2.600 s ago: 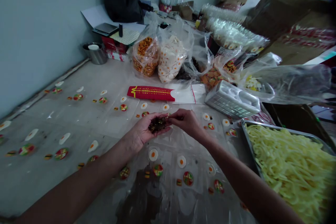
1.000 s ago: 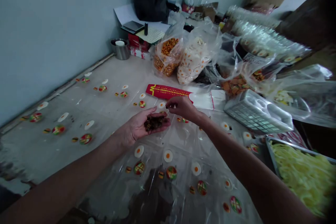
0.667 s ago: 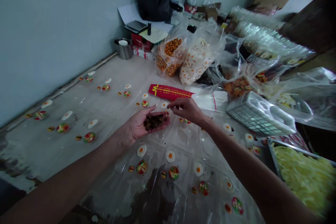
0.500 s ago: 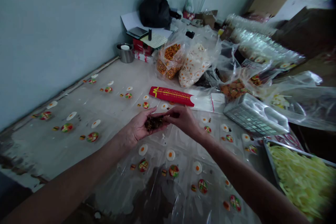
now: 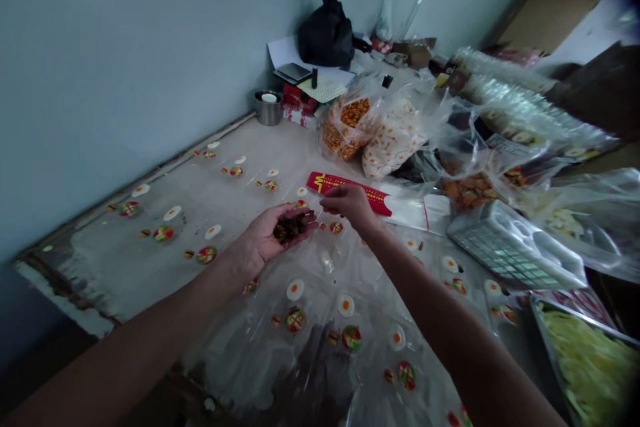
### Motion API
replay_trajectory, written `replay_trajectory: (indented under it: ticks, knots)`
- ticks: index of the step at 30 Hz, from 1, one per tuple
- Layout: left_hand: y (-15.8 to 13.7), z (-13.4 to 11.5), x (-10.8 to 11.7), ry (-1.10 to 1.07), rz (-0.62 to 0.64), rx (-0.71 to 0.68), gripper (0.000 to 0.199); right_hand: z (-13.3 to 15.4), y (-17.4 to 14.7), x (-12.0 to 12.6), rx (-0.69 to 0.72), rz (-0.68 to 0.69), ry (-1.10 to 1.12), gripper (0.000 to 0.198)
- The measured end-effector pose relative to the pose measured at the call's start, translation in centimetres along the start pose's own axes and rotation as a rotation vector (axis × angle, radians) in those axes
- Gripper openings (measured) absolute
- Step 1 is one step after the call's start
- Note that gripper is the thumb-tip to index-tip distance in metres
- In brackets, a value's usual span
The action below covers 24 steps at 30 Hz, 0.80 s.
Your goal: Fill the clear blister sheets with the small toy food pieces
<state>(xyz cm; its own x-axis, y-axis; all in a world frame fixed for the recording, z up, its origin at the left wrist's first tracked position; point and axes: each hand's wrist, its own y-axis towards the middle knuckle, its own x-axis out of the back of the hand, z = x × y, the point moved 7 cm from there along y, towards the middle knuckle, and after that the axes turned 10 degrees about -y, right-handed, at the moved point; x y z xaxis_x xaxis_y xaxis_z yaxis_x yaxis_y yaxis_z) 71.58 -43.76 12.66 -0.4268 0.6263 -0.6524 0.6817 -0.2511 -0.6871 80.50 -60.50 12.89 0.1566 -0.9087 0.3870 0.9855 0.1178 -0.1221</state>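
Dark pieces (image 5: pixel 289 229) in left hand (image 5: pixel 267 235): too small and dim to tell one from another. Right hand (image 5: pixel 349 205): pinch too small to read. Red printed strip (image 5: pixel 376 197): partly hidden by right hand. White label (image 5: pixel 503 145): lettering illegible. Tray (image 5: pixel 550 352) with yellow strips (image 5: pixel 587 363): blurred, cut off at lower right. Clear bag (image 5: pixel 607 217): cut off by right edge. Forearms (image 5: pixel 165 320): cut off below.

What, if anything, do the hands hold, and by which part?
Left hand: small dark pieces, supported from below in the palm. Right hand: cannot be told.
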Motion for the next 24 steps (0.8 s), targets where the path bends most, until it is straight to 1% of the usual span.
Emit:
replay_trajectory:
  ticks: [2,4,7,9,12,14,17,18,19,20,22,24]
  knots:
    - [-0.2,-1.4,0.6,0.022,0.016,-0.019,0.027,0.0,2.5,-0.9,-0.037,0.072,-0.007,0.010]
    - [-0.3,-2.4,1.1,0.032,0.026,-0.032,0.031,-0.1,4.5,-1.7,-0.053,0.094,-0.070,0.010]
    - [-0.1,-3.1,1.7,0.031,0.033,-0.029,0.033,-0.4,6.1,-2.2,-0.056,0.064,-0.210,0.010]
    - [-0.1,-3.2,1.9,0.026,0.046,-0.018,0.034,-0.3,6.3,-2.2,-0.025,0.018,-0.295,0.013]
    - [0.0,-3.4,2.1,0.008,0.047,-0.015,0.033,1.0,4.9,-2.0,0.082,-0.087,-0.377,0.027]
    - [-0.1,-3.5,2.4,-0.009,0.037,-0.014,0.033,2.4,2.9,-2.3,0.206,-0.098,-0.364,0.030]
    - [-0.2,-3.6,2.6,-0.026,0.050,0.004,0.030,5.4,-0.9,-3.7,0.516,0.012,-0.379,0.018]
    - [-0.2,-3.6,2.7,-0.020,0.051,0.009,0.028,6.3,-2.0,-4.4,0.609,0.061,-0.413,0.019]
    - [-0.2,-3.5,2.8,-0.009,0.046,0.014,0.026,6.8,-3.0,-4.9,0.670,0.108,-0.450,0.020]
    - [-0.2,-3.4,3.0,0.003,0.039,0.019,0.023,7.1,-3.6,-5.4,0.691,0.146,-0.477,0.019]
    - [-0.2,-3.2,3.1,0.011,0.033,0.026,0.018,7.2,-3.9,-6.0,0.634,0.179,-0.495,0.013]
    - [-0.3,-3.3,3.1,-0.009,0.029,0.017,0.014,7.0,-3.6,-6.2,0.554,0.142,-0.476,0.005]
